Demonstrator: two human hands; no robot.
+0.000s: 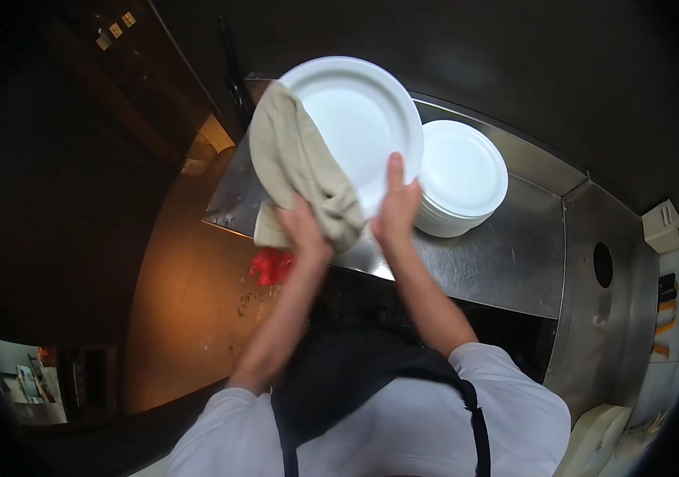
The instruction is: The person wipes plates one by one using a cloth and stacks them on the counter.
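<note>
A round white plate (351, 119) is held up over the steel counter, tilted so its upper face shows. My right hand (397, 208) grips its lower right rim, thumb lying on the face. A beige cloth (295, 147) drapes over the plate's left side and hangs below it. My left hand (303, 228) is closed on the lower part of this cloth, against the plate's lower left edge; its fingers are partly hidden by the fabric. Just right of the held plate stands a stack of white plates (464, 171).
The stacked plates rest on a stainless steel counter (506, 246) with a raised back edge. A red object (272, 266), blurred, shows below my left hand. At the right, a steel surface (593, 318) has a round dark hole (602, 265). A white box (662, 226) sits at the wall.
</note>
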